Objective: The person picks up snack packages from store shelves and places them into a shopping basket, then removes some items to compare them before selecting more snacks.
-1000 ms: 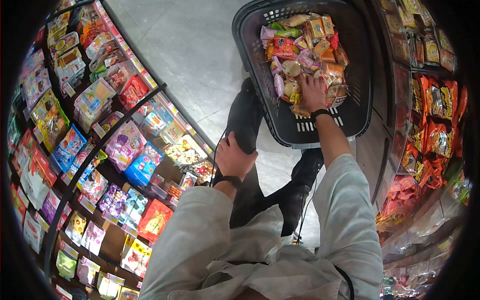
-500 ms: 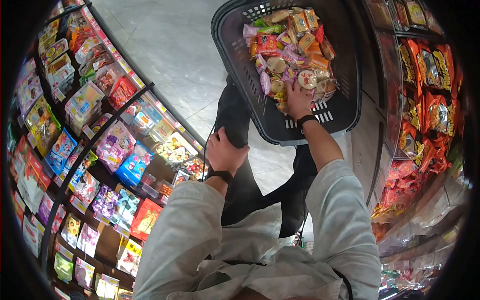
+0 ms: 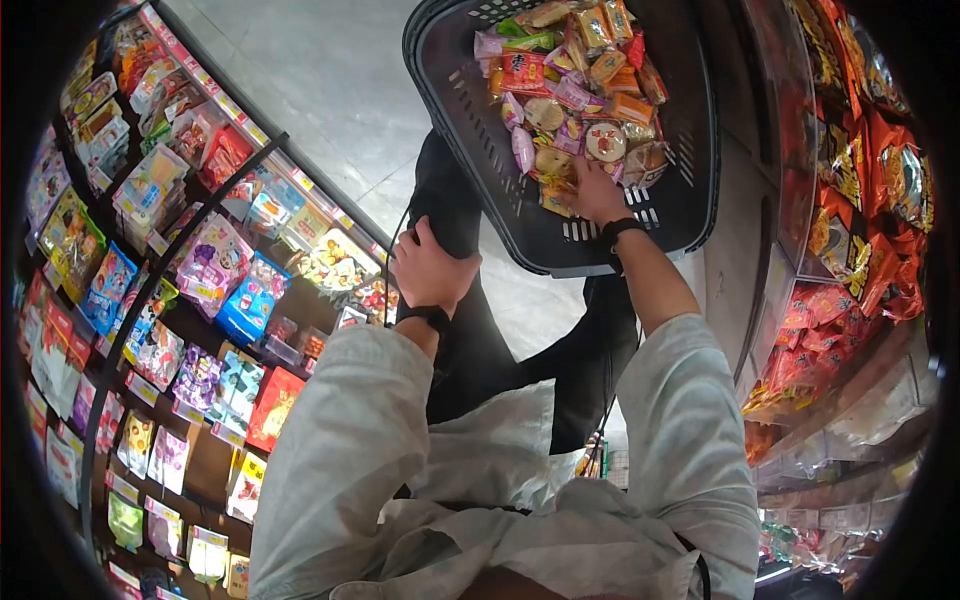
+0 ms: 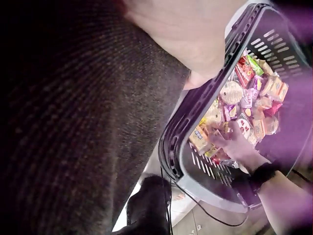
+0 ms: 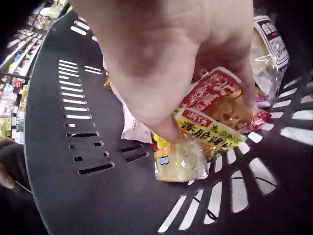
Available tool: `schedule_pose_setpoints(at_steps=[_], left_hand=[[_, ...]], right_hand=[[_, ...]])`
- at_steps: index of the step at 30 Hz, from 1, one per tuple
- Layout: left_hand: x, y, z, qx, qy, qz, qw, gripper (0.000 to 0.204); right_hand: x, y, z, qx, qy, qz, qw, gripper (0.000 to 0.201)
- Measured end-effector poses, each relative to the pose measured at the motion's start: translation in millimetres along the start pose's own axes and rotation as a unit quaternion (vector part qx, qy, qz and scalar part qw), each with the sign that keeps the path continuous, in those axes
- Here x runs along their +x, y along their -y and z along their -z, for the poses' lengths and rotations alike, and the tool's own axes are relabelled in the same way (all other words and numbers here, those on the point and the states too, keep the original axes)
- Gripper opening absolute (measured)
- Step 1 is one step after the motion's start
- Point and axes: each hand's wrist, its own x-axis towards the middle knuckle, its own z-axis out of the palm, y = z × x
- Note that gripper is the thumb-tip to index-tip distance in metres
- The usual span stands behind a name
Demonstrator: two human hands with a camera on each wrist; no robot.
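The black basket (image 3: 460,140) holds a heap of small wrapped snacks (image 3: 570,95). At the heap's near edge is my right hand (image 3: 600,195). Its thumb and fingers (image 5: 249,93) lie on either side of a yellow packet (image 5: 208,132) and a red packet (image 5: 215,90) in the right wrist view, gripping them; the palm hides part of both. A pale, clear-wrapped piece (image 5: 181,161) lies just below the thumb. Outside the basket, my left hand (image 3: 432,268) rests over the dark-trousered knee with relaxed fingers, holding nothing.
Shelves of bagged sweets (image 3: 215,265) stand along the left. Orange and red bags (image 3: 850,230) fill the shelf on the right, close to the basket. Grey floor (image 3: 320,90) shows between the left shelf and basket. A thin cable (image 4: 210,215) hangs near the basket.
The basket and both hands have shifted left and slightly up in the head view. My right hand has moved towards the heap's near edge, uncovering a round white-labelled packet.
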Motion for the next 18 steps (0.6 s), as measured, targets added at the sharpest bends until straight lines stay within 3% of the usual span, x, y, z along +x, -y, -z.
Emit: schedule_pose_setpoints(at_steps=[1, 4, 8, 9, 12, 18], left_hand=[[0.2, -2.2, 3.1, 0.001, 0.005, -0.001, 1.000, 0.097], [2.0, 0.8, -1.2, -0.003, 0.001, -0.008, 1.000, 0.090], [2.9, -6.2, 6.6, -0.001, 0.013, -0.007, 1.000, 0.089], [3.0, -7.5, 8.2, 0.000, 0.011, -0.010, 1.000, 0.089], [5.4, -7.0, 8.2, -0.001, 0.005, -0.011, 1.000, 0.090], [3.5, -6.1, 4.4, 0.007, -0.001, -0.017, 1.000, 0.090]], right_hand=[[0.5, -7.7, 0.0, 0.028, 0.029, -0.009, 0.999, 0.089], [-9.7, -32.7, -4.0, 0.027, 0.038, 0.069, 0.997, 0.080], [-22.6, -57.5, -26.1, 0.041, -0.002, 0.104, 0.994, 0.066], [-23.5, -56.7, -30.3, 0.053, -0.036, 0.083, 0.995, 0.059], [-29.3, -57.5, -34.1, 0.076, -0.009, 0.008, 0.997, 0.055], [-31.8, -45.2, -55.2, 0.114, -0.037, -0.022, 0.993, 0.071]])
